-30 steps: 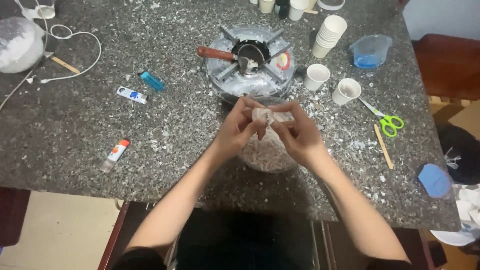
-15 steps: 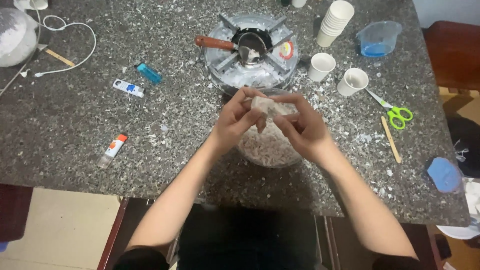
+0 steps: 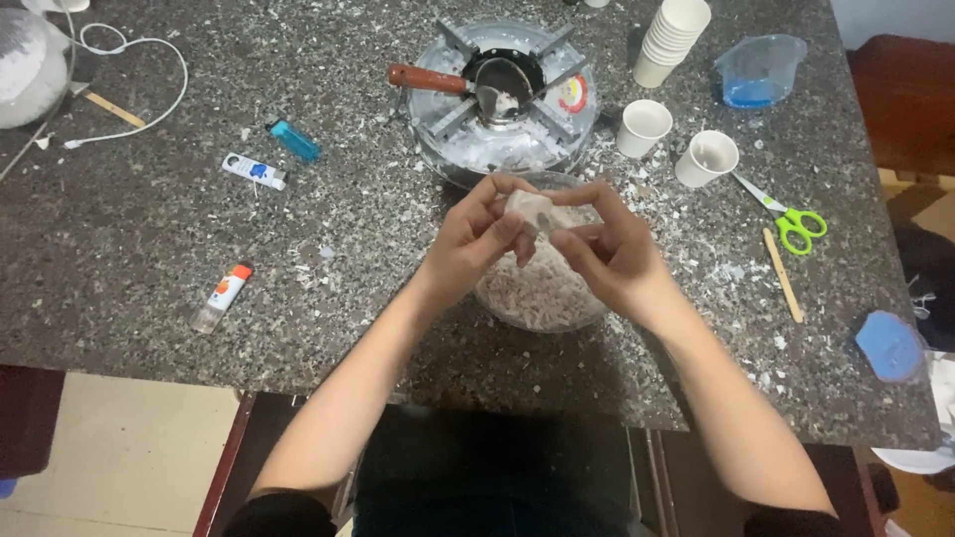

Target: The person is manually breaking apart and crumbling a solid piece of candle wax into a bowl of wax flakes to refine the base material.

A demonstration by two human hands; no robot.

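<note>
- Granite table (image 3: 149, 268), 1, speckled dark; covered w/ white flakes round the middle. Vs. half a sec ago the view sits a bit lower on it; things lie in the same spots.
- Round stove (image 3: 502, 104), 1, silver-lined, at top centre; small pot (image 3: 502, 85) w/ reddish wooden handle sits on it. Unmoved.
- Glass bowl (image 3: 542, 288), 1, full of pale pinkish-white shavings, just below the stove, under both hands.
- Left hand (image 3: 477, 244) & right hand (image 3: 612, 254), 2, meeting over the bowl. Both pinch 1 pale waxy lump (image 3: 532, 211) between thumbs & fingertips – narrow grip, closed on it from either side. Pose much as before; the lump is up above the bowl's far rim, not in the shavings.
- Paper cups: 1 stack (image 3: 671, 40) top right, plus 2 single cups (image 3: 643, 127) (image 3: 706, 157) near it.
- Clear plastic tub (image 3: 761, 70), 1, blue stuff inside, right of the stack.
- Scissors (image 3: 786, 214), 1 pair, green handles, right of the bowl; 1 wooden stick (image 3: 783, 273) just beside them.
- White cable (image 3: 139, 80), 1, looped top left.
- Small bits, left side: 1 blue lighter (image 3: 296, 141), 1 white tube (image 3: 254, 171), 1 glue stick (image 3: 221, 296) w/ orange cap, well apart from the hands.
</note>
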